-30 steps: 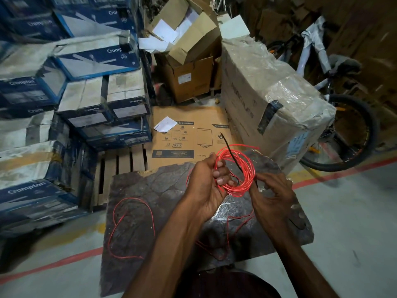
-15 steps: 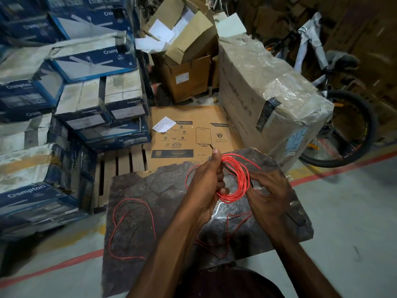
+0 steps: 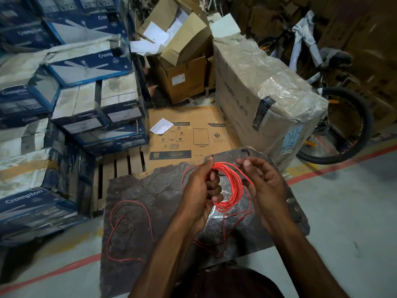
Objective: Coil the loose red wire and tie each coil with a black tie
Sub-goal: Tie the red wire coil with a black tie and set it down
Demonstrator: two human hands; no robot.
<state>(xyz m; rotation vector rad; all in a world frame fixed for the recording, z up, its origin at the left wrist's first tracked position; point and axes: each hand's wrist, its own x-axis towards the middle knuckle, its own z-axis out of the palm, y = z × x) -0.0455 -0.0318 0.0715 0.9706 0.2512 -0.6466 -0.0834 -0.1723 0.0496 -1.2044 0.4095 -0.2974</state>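
I log thin loose red wire (image 3: 128, 202) sprawling uncoiled on dark stone slab (image 3: 150, 186). Further right, left hand (image 3: 197, 190) grips bundled red wire coil (image 3: 233, 190), slim black tie (image 3: 211, 157) apparently unfastened; right hand (image 3: 266, 186) curled alongside, grasp indeterminable

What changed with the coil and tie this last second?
The thin black tie, which stuck up through the coiled red wire, now shows only its tip above the left hand's thumb. The right hand rose from the coil's lower right; its grip is unclear. Left hold and loose red strand stayed.
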